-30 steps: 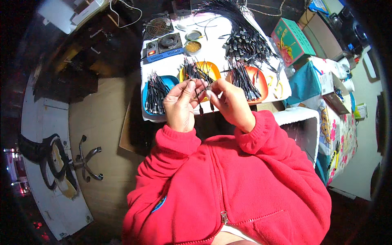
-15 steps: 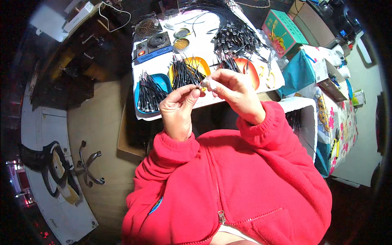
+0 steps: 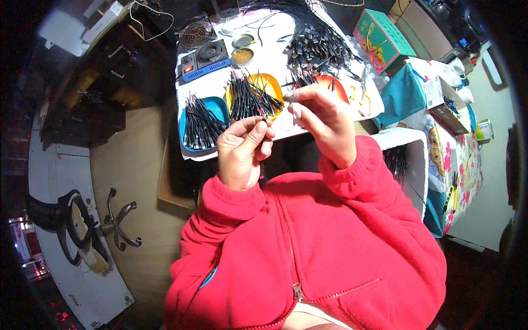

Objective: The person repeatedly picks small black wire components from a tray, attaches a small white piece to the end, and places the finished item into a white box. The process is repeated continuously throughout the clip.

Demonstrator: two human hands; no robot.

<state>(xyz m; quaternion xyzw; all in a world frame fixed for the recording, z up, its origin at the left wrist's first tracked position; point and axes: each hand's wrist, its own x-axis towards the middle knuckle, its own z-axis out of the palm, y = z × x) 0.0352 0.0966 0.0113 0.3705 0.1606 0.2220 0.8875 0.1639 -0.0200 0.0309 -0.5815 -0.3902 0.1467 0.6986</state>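
Note:
My left hand (image 3: 242, 151) pinches a short black cable near its tip, where a little red shows; part of the cable hangs dark below the fingers, mostly hidden. Just to its right, my right hand (image 3: 329, 124) is raised with thumb and index finger slightly apart, and nothing is visible between them. Behind the hands, a blue tray (image 3: 220, 104) and a yellow tray (image 3: 268, 82) hold bundles of short black cables with bare coloured ends. An orange tray (image 3: 335, 87) behind my right hand has more such cables at its left.
A white-covered table (image 3: 269, 41) carries a blue heating device (image 3: 208, 70) with a lit switch, a round tin (image 3: 242, 56) of amber material, a heap of black cables (image 3: 316, 49) and yellow-handled scissors (image 3: 363, 102). At right stand a green box (image 3: 382, 41) and a white foam box (image 3: 419, 159).
My right hand's fingertips have drawn away from the left hand's, leaving a gap. My left fingers have curled in more around the cable. The trays look unchanged.

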